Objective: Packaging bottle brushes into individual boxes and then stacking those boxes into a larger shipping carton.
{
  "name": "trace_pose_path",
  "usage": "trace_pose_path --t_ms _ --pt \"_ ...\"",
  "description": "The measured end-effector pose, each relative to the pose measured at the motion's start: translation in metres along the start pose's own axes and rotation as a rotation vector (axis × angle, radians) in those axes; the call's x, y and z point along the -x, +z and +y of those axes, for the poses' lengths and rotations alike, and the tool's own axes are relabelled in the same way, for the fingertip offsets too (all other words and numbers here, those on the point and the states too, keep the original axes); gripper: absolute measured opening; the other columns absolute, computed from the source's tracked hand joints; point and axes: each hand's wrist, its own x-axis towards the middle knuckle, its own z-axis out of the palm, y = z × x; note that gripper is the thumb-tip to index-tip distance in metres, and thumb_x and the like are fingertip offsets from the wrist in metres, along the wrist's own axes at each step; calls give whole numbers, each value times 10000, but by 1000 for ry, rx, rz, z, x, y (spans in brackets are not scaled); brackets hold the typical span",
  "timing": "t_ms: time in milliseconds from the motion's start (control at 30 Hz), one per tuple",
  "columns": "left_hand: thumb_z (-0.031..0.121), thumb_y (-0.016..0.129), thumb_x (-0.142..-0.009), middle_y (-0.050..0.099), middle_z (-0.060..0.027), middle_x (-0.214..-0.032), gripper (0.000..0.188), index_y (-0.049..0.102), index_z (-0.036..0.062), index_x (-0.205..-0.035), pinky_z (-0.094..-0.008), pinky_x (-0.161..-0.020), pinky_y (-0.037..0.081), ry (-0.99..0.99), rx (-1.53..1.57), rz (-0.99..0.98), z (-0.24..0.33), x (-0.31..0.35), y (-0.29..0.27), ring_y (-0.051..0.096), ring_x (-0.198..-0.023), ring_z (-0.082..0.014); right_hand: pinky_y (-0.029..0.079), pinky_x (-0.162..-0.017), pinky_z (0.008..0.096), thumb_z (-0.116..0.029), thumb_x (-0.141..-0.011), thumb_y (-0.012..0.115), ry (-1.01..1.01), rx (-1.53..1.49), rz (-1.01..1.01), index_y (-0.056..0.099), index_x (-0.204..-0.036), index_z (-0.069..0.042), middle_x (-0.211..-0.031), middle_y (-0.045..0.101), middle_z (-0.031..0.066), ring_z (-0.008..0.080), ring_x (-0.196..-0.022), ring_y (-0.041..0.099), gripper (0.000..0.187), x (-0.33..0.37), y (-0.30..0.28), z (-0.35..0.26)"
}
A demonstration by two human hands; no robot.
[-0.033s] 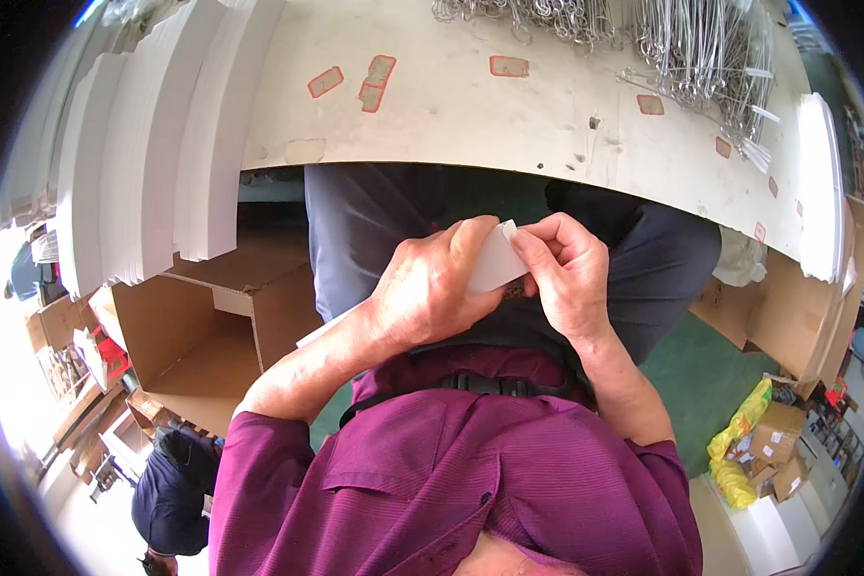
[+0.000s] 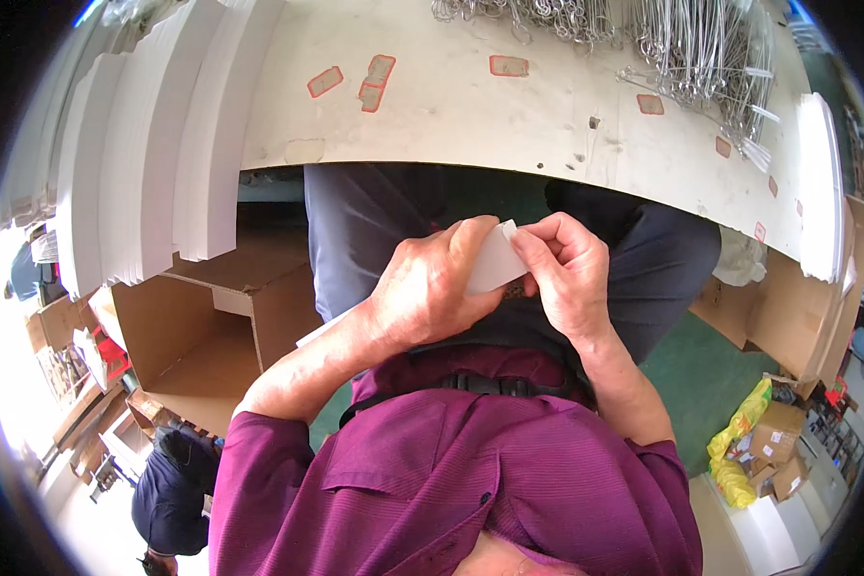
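One card (image 2: 492, 267), between left grip (image 2: 434, 278), right grip (image 2: 570, 274)

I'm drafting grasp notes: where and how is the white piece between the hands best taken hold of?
Probably by the broad, flat body of the white piece, from the left, where the left hand wraps it; the right hand seems best pinching the small upper tip from the right, since it projects.

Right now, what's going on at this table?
A person in a purple shirt is handling a white piece with both hands: the left hand grips it, the right hand pinches its top end. On the table, stacks of white sheets stand at left; looped metal wires lie toward the far right.
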Motion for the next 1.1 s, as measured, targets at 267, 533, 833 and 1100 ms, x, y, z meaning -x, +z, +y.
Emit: trace_pose_path --t_ms 267,533,833,1100 --pt "161 839 -751 704 -239 -994 631 522 29 -1280 -472 -728 602 27 37 -35 -2 1 -1 719 -893 -421 460 -473 197 -124 -983 685 30 -3 -8 655 -925 12 -745 692 41 32 -559 574 152 1 -3 0" --pt "157 840 -754 706 -230 -1001 602 536 21 -1255 -467 -739 608 14 29 -32 -2 2 0 724 -906 -412 453 -469 195 -124 -983 686 23 -27 2 659 -919 7 -743 691 37 31 -558 570 148 1 -2 2" --pt "158 855 -746 715 -211 -955 573 559 20 -1216 -456 -704 613 51 19 30 -5 2 2 735 -862 -394 457 -503 195 -110 -984 684 -14 -31 20 659 -914 3 -743 686 27 24 -603 580 135 2 3 2" --pt "179 871 -746 718 -209 -956 591 554 25 -1220 -449 -700 613 43 -9 82 -2 1 0 737 -849 -384 527 -669 230 -128 -990 682 -311 230 77 696 -1006 26 -838 725 54 53 -755 643 155 5 11 11"
